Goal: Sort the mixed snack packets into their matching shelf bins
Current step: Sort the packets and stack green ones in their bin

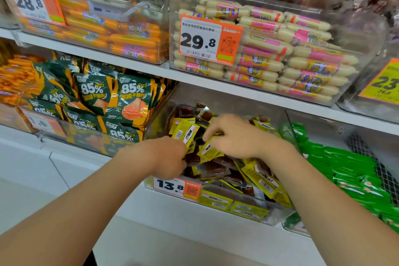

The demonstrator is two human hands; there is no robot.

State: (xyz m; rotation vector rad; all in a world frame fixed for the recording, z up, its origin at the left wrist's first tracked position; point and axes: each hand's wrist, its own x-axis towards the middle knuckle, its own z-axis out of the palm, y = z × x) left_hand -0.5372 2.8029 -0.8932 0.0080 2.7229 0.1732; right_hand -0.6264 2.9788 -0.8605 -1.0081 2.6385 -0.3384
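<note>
Left hand [167, 155] and right hand [235, 136] each gripped one packet inside the clear bin [277, 219].
Left fingers curled round an upright yellow packet [185, 134]; right fingertips pinched a second yellow packet [208, 150]; both forearms reached forward over an uncountable heap.

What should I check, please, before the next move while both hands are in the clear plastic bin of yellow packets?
1. Left hand grips a yellow foil packet: ok.
2. Right hand pinches a second yellow foil packet: ok.
3. Both held packets match the colour of the others in the clear plastic bin: ok.
4. Print on the held packets matches the bin's stock: cannot tell, blurred.
5. No stray kinds in this bin: cannot tell; brown patches show between the yellow.
6. White-and-orange price tag reading 13.8 visible on the bin front: ok.
</note>
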